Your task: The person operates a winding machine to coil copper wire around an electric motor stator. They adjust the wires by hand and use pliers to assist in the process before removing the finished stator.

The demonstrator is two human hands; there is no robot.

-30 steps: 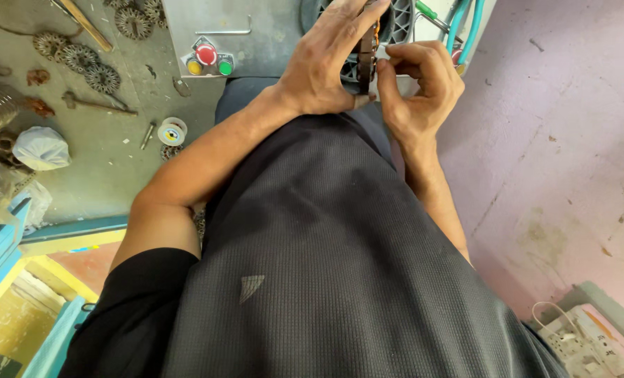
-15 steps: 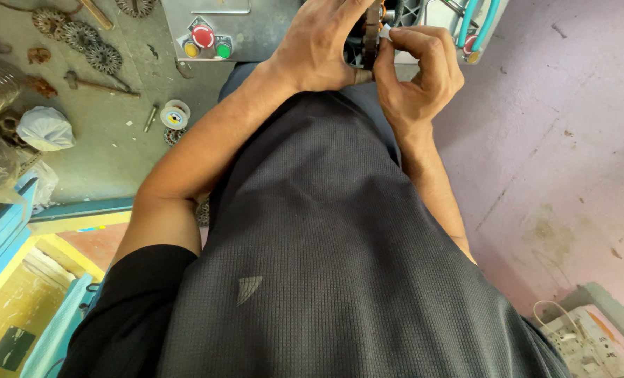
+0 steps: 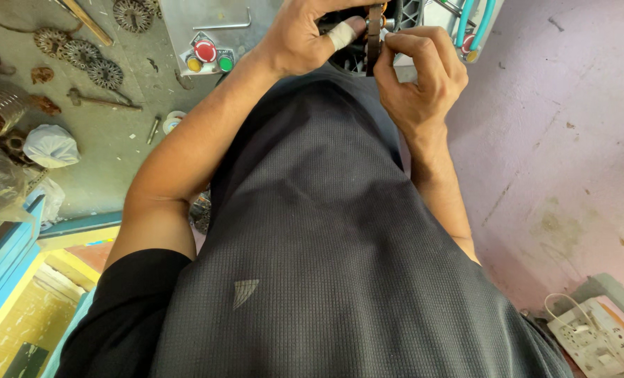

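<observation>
Both my hands meet at the top of the view over a dark machine part. My left hand, with a white bandage on one finger, grips a dark round ring-like part from the left. My right hand pinches the same part from the right with thumb and fingers, next to a small metal shaft end. The lower half of the part is hidden behind my dark grey shirt, which fills the middle of the view.
A grey control box with red, yellow and green buttons and a hex key on it sits left of my hands. Several gear wheels, a white bag and tools lie on the floor. Teal hoses run top right; a power strip lies bottom right.
The camera has tilted, so my hands and the control box sit higher in the view. My hands stay closed on the same dark part.
</observation>
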